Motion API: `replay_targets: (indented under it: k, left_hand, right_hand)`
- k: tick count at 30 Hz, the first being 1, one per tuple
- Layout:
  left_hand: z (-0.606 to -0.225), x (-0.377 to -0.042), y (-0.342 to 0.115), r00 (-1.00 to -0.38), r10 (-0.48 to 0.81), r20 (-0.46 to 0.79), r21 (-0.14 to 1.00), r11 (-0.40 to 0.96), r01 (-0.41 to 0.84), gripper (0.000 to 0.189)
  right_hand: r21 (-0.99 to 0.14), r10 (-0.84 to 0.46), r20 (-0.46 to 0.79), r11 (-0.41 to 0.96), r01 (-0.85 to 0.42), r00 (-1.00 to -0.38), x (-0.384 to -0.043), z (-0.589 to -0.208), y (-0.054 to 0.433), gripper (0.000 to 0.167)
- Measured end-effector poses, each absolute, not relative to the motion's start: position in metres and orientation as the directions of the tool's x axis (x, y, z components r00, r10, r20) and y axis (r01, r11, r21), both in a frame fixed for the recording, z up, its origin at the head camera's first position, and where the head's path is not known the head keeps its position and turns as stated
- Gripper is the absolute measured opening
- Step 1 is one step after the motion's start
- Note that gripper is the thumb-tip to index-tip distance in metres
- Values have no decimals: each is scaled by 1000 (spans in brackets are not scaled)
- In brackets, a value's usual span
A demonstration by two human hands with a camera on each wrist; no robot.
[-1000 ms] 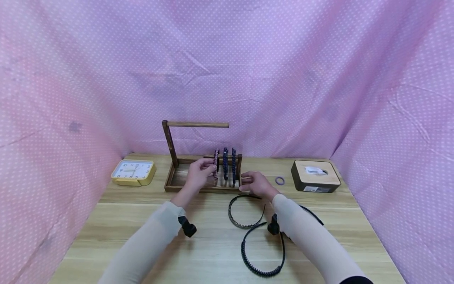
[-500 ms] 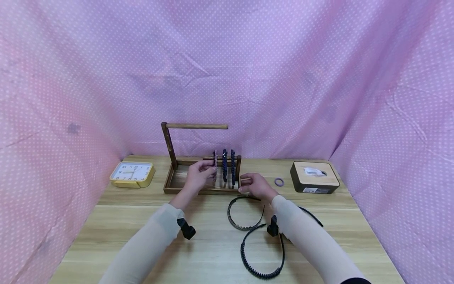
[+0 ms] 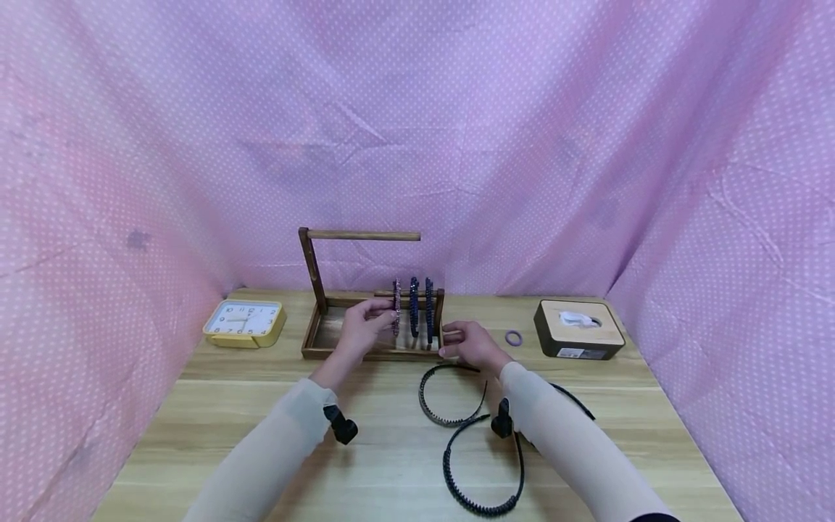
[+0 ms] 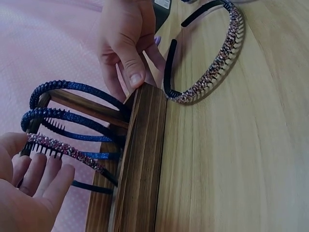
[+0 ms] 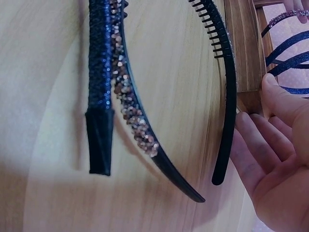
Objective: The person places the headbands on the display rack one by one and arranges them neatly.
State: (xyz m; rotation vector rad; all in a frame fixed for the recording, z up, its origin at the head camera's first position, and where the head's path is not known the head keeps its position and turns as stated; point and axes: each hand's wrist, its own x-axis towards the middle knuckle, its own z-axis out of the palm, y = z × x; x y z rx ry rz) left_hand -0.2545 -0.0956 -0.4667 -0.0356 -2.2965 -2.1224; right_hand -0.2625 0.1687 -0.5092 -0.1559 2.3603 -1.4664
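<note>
My left hand [image 3: 360,330] pinches a pink glittery headband [image 4: 72,150] that hangs on the short lower bar of a dark wooden headband rack [image 3: 372,356]. In the left wrist view its fingers lie beneath the band's toothed inner side. To the right on that bar hang two dark blue headbands, one [image 3: 414,312] beside the pink one and another [image 3: 429,312] nearest the end post. My right hand [image 3: 479,344] grips the rack's right end, its thumb at the front corner [image 5: 274,92] and the other fingers around the side.
In front of the rack lie a headband with pinkish stones [image 4: 212,72], a darker headband [image 3: 450,475] and a third [image 3: 577,399], partly under the right forearm. A yellow clock [image 3: 244,322] stands left; a purple ring [image 3: 513,338] and tissue box [image 3: 579,330] stand right. A long bar [image 3: 365,235] juts above.
</note>
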Motion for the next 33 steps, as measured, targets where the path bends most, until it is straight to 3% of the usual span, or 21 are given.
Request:
replay_targets:
  k: [7, 16, 23, 28, 33]
  left_hand:
    - [-462, -252, -128, -998, -8, 58, 959, 278, 54, 37]
    - [-467, -252, -216, -998, -16, 63, 846, 531, 45, 51]
    - [-488, -248, -257, -1000, -3, -5, 830, 558, -5, 56]
    - [-504, -245, -261, -991, 46, -127, 841, 534, -83, 65]
    - [-511, -245, -262, -987, 56, -149, 856, 507, -100, 64]
  right_hand:
    - [-886, -280, -224, 457, 76, -933, -265, -507, 168, 62]
    - [-890, -288, -239, 447, 91, -927, -265, -505, 167, 63]
    - [-889, -286, -234, 449, 86, -929, -267, -505, 169, 61]
    - [-891, -288, -241, 443, 94, -927, -265, -506, 169, 62]
    - [-892, -283, -248, 440, 104, -926, -262, -507, 169, 63]
